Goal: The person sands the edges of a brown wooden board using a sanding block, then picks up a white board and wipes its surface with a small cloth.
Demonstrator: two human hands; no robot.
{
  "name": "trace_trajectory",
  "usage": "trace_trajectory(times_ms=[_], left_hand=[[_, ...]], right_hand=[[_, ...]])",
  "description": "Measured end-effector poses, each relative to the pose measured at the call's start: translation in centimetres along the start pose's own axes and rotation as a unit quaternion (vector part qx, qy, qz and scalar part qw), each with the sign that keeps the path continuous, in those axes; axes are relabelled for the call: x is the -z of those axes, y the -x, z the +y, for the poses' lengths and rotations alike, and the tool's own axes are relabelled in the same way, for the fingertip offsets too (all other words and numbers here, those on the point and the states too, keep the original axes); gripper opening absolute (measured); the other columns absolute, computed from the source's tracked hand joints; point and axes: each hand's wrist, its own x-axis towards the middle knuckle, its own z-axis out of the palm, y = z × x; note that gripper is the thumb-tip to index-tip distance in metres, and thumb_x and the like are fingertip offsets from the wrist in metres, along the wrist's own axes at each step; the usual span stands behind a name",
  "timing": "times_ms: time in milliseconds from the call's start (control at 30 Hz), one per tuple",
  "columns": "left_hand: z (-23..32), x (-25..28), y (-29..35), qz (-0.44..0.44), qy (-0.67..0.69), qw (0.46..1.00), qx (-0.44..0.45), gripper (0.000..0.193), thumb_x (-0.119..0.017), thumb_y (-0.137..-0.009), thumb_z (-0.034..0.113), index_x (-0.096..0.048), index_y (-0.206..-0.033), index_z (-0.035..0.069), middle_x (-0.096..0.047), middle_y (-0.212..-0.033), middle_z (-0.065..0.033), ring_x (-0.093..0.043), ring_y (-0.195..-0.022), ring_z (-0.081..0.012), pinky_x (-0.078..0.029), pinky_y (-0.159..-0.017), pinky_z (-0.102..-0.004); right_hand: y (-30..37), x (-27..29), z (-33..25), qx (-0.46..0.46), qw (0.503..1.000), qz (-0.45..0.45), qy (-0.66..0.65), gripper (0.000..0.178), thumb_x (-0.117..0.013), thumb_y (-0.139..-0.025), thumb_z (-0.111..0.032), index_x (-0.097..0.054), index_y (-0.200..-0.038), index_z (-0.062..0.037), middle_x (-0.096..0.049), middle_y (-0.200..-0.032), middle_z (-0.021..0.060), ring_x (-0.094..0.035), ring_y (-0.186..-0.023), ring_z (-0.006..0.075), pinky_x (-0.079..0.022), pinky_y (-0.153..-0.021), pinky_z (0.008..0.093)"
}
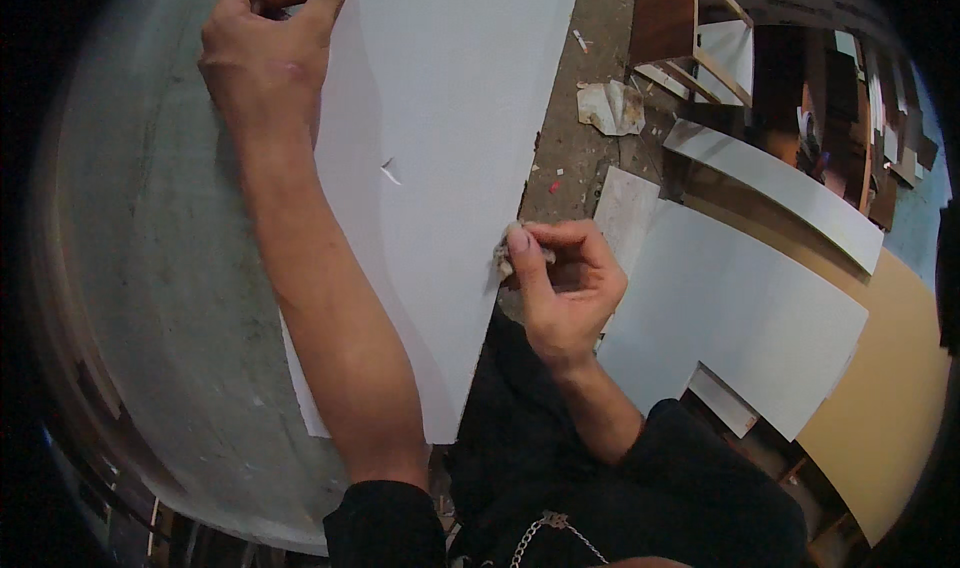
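A long white board [460,98] lies lengthwise in front of me, on a grey-green table surface [150,268]. At its far left edge is my left hand [270,43], fingers curled and thumb against the board; the fingertips are partly cut off by the picture's upper border. My left forearm crosses the board. By the board's right edge, my right hand [575,288] pinches a small crumpled greyish wad [503,258], perhaps rag, between thumb and fingers. A small curved mark or sliver [390,171] shows on the board's face.
To the right, a white panel [740,308] with a notch rests over a tan sheet [890,388]. Beyond are a narrow white panel [770,193], a brown wooden frame [665,18] and stacked boards. Crumpled paper [610,108] and scraps litter the floor [570,158].
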Motion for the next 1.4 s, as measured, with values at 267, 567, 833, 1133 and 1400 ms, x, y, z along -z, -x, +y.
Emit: trace_trajectory(times_ms=[267,567,833,1133,1400], left_hand=[[-0.2,0.2,0.0,0.006,-0.015,1.0,-0.013,0.04,-0.075,-0.084,0.015,-0.065,-0.119,0.0,-0.067,-0.088,-0.0115,-0.063,-0.082,-0.0191,-0.052,-0.078,-0.0345],[0.3,0.3,0.3,-0.008,-0.028,1.0,-0.01,0.041,-0.074,-0.086,0.018,-0.064,-0.121,0.001,-0.069,-0.094,-0.0142,-0.066,-0.088,-0.0224,-0.053,-0.081,-0.0368],[-3.0,-0.5,-1.8,0.004,-0.058,0.998,-0.021,0.043,-0.08,-0.08,0.031,-0.069,-0.115,0.008,-0.072,-0.095,-0.009,-0.067,-0.086,-0.018,-0.053,-0.08,-0.0324],[1.2,1.1,-0.5,-0.018,-0.072,0.996,0.058,0.041,-0.075,-0.086,0.022,-0.064,-0.12,0.002,-0.072,-0.099,-0.0138,-0.069,-0.092,-0.0239,-0.053,-0.083,-0.0372],[-5.3,-0.3,-3.1,0.026,-0.061,0.993,-0.093,0.047,-0.081,-0.075,0.037,-0.069,-0.114,0.013,-0.075,-0.09,-0.0034,-0.068,-0.075,-0.0202,-0.051,-0.078,-0.0352]], right_hand=[[-1.9,-0.2,-0.7,0.012,1.0,-0.025,-0.009,0.015,-0.074,-0.088,-0.005,-0.06,-0.085,-0.0009,-0.066,-0.078,0.0032,-0.057,-0.067,0.0042,-0.045,-0.057,0.0193],[-6.8,-1.0,-1.5,0.087,0.993,-0.003,0.077,0.017,-0.073,-0.087,-0.006,-0.061,-0.078,-0.0006,-0.062,-0.07,0.0,-0.054,-0.065,0.0034,-0.042,-0.056,0.0207],[-6.5,-0.7,-1.7,0.047,0.995,0.003,0.093,0.02,-0.073,-0.088,-0.01,-0.06,-0.075,-0.0007,-0.063,-0.069,0.001,-0.053,-0.062,0.0036,-0.04,-0.055,0.0206],[-6.6,-0.8,-1.8,0.065,0.995,-0.011,0.079,0.023,-0.074,-0.088,-0.012,-0.058,-0.075,-0.0017,-0.06,-0.068,-0.0008,-0.049,-0.062,0.0027,-0.038,-0.053,0.0207],[-5.2,-0.9,-1.2,0.09,0.992,-0.017,0.088,0.022,-0.072,-0.088,-0.01,-0.058,-0.072,-0.0021,-0.059,-0.064,-0.0008,-0.048,-0.059,0.0029,-0.037,-0.052,0.0214]])
